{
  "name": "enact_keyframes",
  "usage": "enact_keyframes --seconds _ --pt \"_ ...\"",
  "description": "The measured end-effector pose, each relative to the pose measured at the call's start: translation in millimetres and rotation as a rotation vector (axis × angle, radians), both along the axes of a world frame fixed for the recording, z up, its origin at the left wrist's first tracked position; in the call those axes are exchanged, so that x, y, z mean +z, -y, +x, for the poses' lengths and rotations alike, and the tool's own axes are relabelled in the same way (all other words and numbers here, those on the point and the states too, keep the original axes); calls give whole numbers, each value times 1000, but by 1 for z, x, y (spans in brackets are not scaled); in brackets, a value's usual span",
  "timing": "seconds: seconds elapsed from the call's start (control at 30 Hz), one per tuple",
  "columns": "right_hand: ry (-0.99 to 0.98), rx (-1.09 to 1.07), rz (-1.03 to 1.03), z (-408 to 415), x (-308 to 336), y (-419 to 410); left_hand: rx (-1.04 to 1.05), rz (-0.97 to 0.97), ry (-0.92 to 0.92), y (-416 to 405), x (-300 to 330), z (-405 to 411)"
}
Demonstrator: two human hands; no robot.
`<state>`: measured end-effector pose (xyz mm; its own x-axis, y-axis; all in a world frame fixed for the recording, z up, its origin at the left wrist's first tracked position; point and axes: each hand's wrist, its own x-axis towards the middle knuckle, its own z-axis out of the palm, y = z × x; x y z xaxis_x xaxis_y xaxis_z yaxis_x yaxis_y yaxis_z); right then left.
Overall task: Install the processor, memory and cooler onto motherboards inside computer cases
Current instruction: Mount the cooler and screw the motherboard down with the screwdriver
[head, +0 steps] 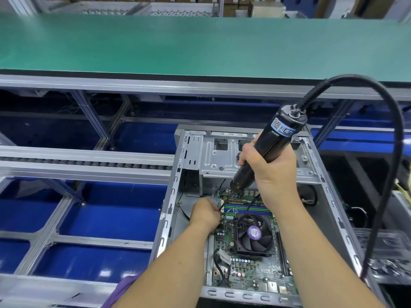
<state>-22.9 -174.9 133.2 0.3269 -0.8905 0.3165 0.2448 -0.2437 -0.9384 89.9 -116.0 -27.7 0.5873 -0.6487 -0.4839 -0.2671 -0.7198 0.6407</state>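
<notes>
Cooler (253, 235) seated on motherboard (246, 270) inside open computer case (175, 185), fan with purple hub label facing up, case lying flat at roughly 5 o'clock of the view. Memory slots (246, 208) just beyond the cooler at its 12 o'clock; cannot tell whether sticks are fitted. Processor not visible, presumably under the cooler. Right hand (269, 165) has its grip wrapped around the black electric screwdriver (266, 152), tool tilted, cable end at 1 o'clock, bit running down toward 7 o'clock. Black cable (391, 130) loops off the top of the tool and down the right side. Left hand (205, 213) sits at the cooler's 10 o'clock corner, fingers curled around the bit near its tip, apparently steadying it; the tip and any screw are hidden by the hand. Step in hand, by judgement: fastening the cooler, working on the far-left mounting screw. Next move likely calls for the bit square in the screw head and the tool brought closer to upright before driving, with the thin fan wires (232, 212) beside the bit kept away from it. Green conveyor belt (200, 45) runs across at 12 o'clock; roller track (89, 162) at 9 o'clock.
</notes>
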Motion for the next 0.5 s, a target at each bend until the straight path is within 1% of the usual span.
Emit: enact_keyframes --seconds 0.3,0.5 --pt "3 -10 38 -2 1 0 -116 28 120 -3 4 -5" --pt "17 -11 50 -2 0 0 -125 -7 113 -6 5 -4"
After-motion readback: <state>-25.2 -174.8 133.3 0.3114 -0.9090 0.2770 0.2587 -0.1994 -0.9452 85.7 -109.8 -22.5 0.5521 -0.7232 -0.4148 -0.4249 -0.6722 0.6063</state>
